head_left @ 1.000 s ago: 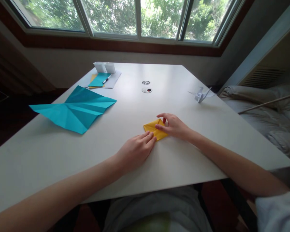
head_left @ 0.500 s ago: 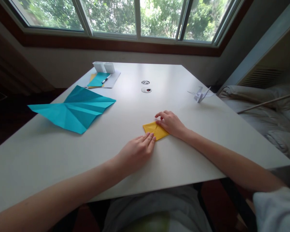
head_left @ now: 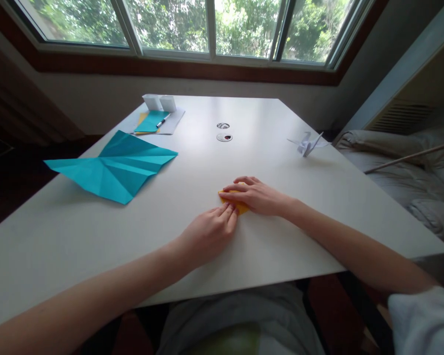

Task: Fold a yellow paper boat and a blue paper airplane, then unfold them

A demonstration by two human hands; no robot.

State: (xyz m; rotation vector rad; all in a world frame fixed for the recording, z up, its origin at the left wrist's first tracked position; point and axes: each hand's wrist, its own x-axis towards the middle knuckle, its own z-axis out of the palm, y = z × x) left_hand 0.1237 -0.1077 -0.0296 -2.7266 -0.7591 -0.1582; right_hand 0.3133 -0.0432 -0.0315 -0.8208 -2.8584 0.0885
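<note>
Right hand [head_left: 257,197] slid left, now flat over yellow paper [head_left: 240,206] mid-surface near front edge; left hand [head_left: 210,232] fingers together pinning its corner. Risk: uneven pressure skews the crease.

Daylight pours in from the window [head_left: 210,29] at twelve o'clock, glazing the white table [head_left: 318,207] with soft glare. Edges bow outward at three and nine o'clock; shadows are faint and focus sharp.
</note>
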